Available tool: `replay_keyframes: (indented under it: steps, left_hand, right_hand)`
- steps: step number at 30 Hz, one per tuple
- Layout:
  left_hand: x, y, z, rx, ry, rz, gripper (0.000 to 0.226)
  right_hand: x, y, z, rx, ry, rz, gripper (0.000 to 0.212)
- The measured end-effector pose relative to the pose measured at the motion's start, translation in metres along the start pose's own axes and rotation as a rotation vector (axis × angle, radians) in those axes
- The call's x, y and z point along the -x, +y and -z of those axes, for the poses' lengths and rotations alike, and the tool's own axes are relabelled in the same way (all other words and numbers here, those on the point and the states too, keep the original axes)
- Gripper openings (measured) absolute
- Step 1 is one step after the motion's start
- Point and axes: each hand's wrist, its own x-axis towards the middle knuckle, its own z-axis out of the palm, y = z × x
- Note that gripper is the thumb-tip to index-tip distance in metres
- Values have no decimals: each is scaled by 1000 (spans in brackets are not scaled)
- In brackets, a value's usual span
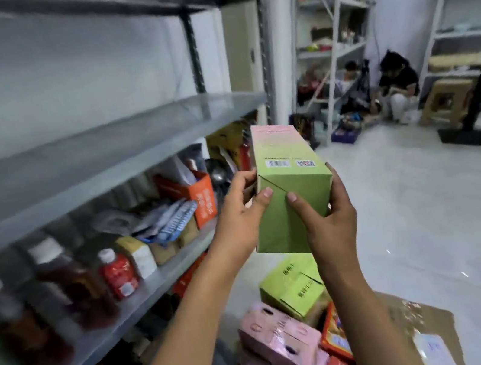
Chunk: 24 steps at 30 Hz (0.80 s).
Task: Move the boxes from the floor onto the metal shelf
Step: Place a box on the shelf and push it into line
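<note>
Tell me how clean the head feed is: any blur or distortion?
Head view: the green box and both hands, left hand and right hand, read fairly sharp; bottles at left smear with blur; wide-angle bends the metal shelf edges.

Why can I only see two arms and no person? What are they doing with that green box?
The camera sits on the person's head and looks down, so you see only their arms. The left hand and the right hand both grip a tall green box, lifted in front of a grey metal shelf. That shelf level looks bare; the one below holds bottles and packets. Down on the floor wait another green box and pink boxes. Far back, someone else crouches by white shelves.
</note>
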Motion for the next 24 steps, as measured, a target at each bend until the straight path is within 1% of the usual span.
replay_keyframes:
  steps: [2,4,5,8,12,17,19,22,24]
  left_hand:
    - [4,32,31,-72,58,-67,21]
    - [9,56,53,-106,84,-77,24]
    - [13,68,66,-141,126,-87,27]
    - [28,102,101,-262,230,-141,35]
    - [45,145,151,-435,298,-137,35]
    - [54,182,210,-580,357,-98,40]
    - [56,195,229,-643,375,-88,41]
    - [51,214,254,-914,426,-153,37]
    - [46,224,268,-1116,404,-179,35]
  right_hand:
    - [5,-19,-32,-36,-69,40,61]
    - [8,-34,-54,-63,-117,65,59]
    - [12,-43,-67,-92,-147,74,59]
    - [25,-61,-102,-142,-229,103,65]
    - [46,-83,-151,-234,-361,96,72]
    - [60,-102,-211,-301,-478,65,65]
    - [66,-106,-236,-350,-513,19,67]
    - [74,-104,-276,-412,-527,-53,74]
    - [78,-102,-299,-500,-505,-133,75]
